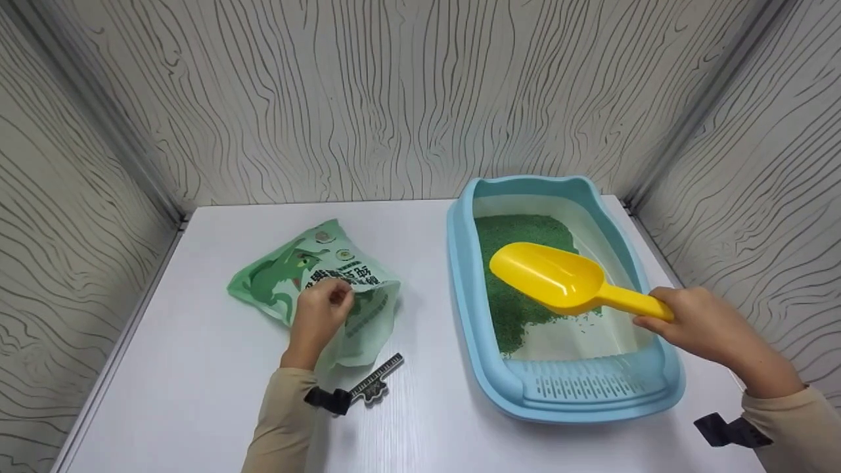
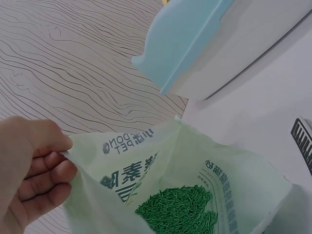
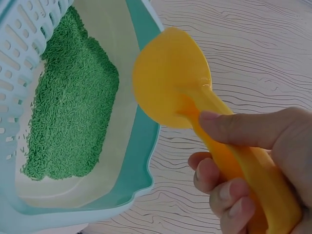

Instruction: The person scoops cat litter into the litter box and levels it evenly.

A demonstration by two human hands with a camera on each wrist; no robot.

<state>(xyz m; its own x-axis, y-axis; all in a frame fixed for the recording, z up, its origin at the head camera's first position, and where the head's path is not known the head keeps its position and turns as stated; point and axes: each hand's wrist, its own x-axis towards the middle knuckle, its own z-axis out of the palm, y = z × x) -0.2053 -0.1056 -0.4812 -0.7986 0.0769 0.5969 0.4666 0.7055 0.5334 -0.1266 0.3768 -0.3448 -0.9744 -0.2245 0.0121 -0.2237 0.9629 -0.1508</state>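
My left hand (image 1: 323, 315) pinches the rim of a light green cat litter bag (image 1: 282, 269) that lies on the left of the table. In the left wrist view the bag's mouth gapes, and green litter pellets (image 2: 178, 209) show inside. The right hand (image 1: 706, 322) grips the handle of a yellow scoop (image 1: 552, 272), held above a blue litter box (image 1: 463, 289). The scoop's bowl looks bare in the head view. Green pellets (image 3: 73, 102) cover part of the box floor, leaving a pale strip along one side.
A dark ruler-like piece (image 1: 378, 378) with a shaped edge lies in front of the bag, partly behind the left wrist strap. A slotted ledge (image 1: 578, 381) forms the box's near end. Wood-patterned panels (image 1: 394, 98) enclose the white table (image 1: 420, 420) at the back and sides.
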